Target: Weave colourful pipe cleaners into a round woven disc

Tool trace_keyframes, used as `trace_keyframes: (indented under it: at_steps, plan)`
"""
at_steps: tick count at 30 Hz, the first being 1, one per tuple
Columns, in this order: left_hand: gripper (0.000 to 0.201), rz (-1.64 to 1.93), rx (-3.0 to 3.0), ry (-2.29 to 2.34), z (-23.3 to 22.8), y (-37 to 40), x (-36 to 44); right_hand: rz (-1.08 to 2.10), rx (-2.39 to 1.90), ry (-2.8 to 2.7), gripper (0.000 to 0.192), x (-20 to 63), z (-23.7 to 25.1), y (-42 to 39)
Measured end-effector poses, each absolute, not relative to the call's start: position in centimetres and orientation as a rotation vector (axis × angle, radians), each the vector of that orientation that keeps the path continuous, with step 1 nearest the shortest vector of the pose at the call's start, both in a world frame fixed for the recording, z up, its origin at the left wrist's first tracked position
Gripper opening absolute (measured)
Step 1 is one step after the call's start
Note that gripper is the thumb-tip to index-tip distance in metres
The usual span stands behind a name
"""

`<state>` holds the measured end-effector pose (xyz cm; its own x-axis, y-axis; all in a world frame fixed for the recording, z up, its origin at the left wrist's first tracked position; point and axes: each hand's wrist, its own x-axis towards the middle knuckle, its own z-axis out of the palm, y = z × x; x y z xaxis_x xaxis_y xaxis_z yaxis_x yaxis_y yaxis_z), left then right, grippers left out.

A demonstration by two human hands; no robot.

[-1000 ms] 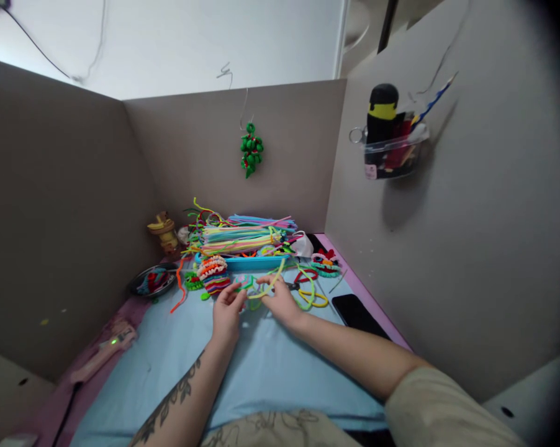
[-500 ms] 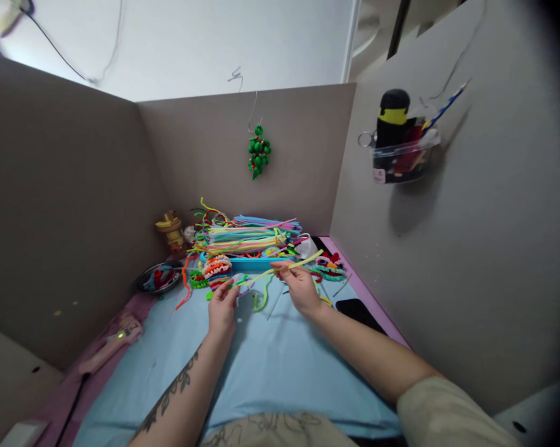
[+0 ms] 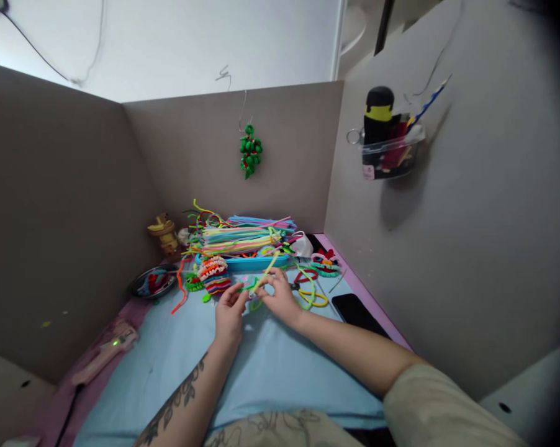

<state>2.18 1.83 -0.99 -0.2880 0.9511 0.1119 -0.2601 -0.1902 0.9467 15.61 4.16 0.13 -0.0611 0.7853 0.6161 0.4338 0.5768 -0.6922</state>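
Note:
A pale yellow pipe cleaner (image 3: 269, 268) stretches between my two hands, with its free end slanting up and to the right. My right hand (image 3: 282, 300) pinches it in closed fingers. The fingertips of my left hand (image 3: 228, 313) are closed around its lower end, which is partly hidden. Just behind the fingers lies a pastel green and purple piece (image 3: 248, 282), partly covered. Past my left hand sits a bundle of striped, twisted pipe cleaners (image 3: 213, 276). Scissors with red and yellow handles (image 3: 318, 299) lie right of my right hand, a light green pipe cleaner (image 3: 313, 288) across them.
A blue tray (image 3: 247, 264) stands at the back under a heap of pastel pipe cleaners (image 3: 243, 237). At left are a dark bowl (image 3: 140, 292) and a pink glue gun (image 3: 105, 359). A phone (image 3: 358, 312) lies at right. Grey panels (image 3: 289, 155) enclose the table.
My hands have come closer together, the right one moving left and slightly down. The yellow pipe cleaner now stands more steeply. The view has shifted a little, uncovering the scissors.

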Motion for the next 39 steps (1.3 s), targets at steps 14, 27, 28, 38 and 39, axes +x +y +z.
trace_keyframes:
  at_steps: [14, 27, 28, 38, 39]
  plan:
    - [0.04, 1.663, 1.003, 1.127, -0.8, 1.6, 2.4, 0.508, -1.033, -1.628, 0.019, 14.9, -1.1, 4.2]
    - [0.042, 1.59, 0.966, 1.089, -0.6, 1.6, 2.5, 1.194, -0.869, -1.169, 0.023, 15.0, -0.6, 4.5]
    - [0.042, 1.58, 0.963, 1.081, -0.6, 1.6, 2.5, 1.245, -0.833, -1.134, 0.022, 15.0, -0.6, 4.5]
    - [0.037, 1.542, 1.015, 1.034, -1.0, 1.8, 2.3, 1.317, -0.807, -1.079, 0.015, 15.2, -0.2, 4.4]
    - [0.037, 1.542, 1.019, 1.044, -1.0, 1.9, 2.2, 1.28, -0.812, -1.102, 0.014, 15.3, 0.0, 4.3]
